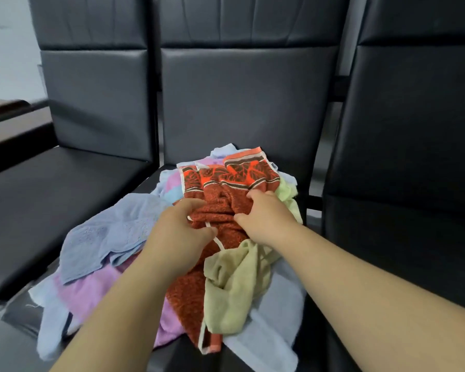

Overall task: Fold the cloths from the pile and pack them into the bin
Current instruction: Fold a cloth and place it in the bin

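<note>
While both hands close on one towel at the crest of the heap, the job stands at its first step: picking a cloth out. The left hand [180, 232] curls fingers and thumb around a bunch of the rust-red towel [220, 210] near its pale hem, and the right hand [266, 218], just beside it, grips a fold of the same towel with fingers hooked over the top and thumb tucked against the nap.

By the look of it, the next move calls for lifting the towel free of its neighbours, finding two corners and shaking it flat before any fold is made. A yellow-green cloth [234, 285] lies draped across its near half and may ride up with it.

The towel is coarse terry, speckled red and orange, with a brighter band of dark leaf pattern at the far end and a thin pale edging — rumpled, not yet squared.

Around it the pile [65, 304] spreads over the seat of the middle chair [247, 103]: a blue cloth [110, 237] to the left, a lilac cloth [86, 291] beneath that, and a white cloth [274, 331] at the near right edge. Matching black padded chairs stand on either side (the bin named in the task is not in view), so where the folded pieces will go cannot be told.
</note>
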`<state>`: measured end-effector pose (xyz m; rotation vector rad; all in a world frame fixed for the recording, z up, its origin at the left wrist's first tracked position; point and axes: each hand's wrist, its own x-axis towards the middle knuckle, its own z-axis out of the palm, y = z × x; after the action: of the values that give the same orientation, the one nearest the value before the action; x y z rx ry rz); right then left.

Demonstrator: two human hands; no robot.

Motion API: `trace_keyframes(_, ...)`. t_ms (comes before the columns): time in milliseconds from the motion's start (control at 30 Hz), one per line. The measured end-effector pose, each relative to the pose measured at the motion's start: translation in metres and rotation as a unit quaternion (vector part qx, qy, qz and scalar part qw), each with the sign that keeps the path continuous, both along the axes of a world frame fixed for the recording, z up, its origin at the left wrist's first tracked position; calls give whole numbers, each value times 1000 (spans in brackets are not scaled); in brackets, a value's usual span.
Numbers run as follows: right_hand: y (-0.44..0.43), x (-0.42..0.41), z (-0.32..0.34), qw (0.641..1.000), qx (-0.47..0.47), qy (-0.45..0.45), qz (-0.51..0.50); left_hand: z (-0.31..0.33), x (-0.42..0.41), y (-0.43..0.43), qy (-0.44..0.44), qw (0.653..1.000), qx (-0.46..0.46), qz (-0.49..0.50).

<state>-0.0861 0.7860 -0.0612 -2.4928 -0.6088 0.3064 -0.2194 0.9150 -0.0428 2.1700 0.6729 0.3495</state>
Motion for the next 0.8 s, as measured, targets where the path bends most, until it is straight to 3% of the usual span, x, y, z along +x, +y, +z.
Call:
trace_keyframes(133, -2, 16, -7, 1000, 0, -20, 4, -8, 8, -9, 41, 997, 24, -67)
trace_keyframes(267, -22, 13, -7, 997, 60, 49, -8, -19, 15, -26, 187, 967, 84, -154)
trace_keyframes(367, -47, 5, -9, 993, 24, 97, 60, -22, 19, -33, 226, 946, 154, -174)
trace_keyframes(433, -64, -2, -11, 987, -24, 109, 113, -21, 21, -35, 203, 950, 165, -171)
trace_keyframes(533, -82, -9, -13, 985, -97, 22, 139, -17, 23, -43, 109, 983, 61, -137)
trace_keyframes(600, -97, -12, -4, 991, -71, 10, 116, -14, 24, -55, 38, 990, -64, -116)
trace_keyframes(700, -133, -20, 24, 993, 62, 83, 63, -5, 26, -81, -55, 970, -207, -115)
trace_keyframes(800, -183, -39, 55, 963, 200, 180, 17, 5, 30, -108, -91, 938, -286, -176)
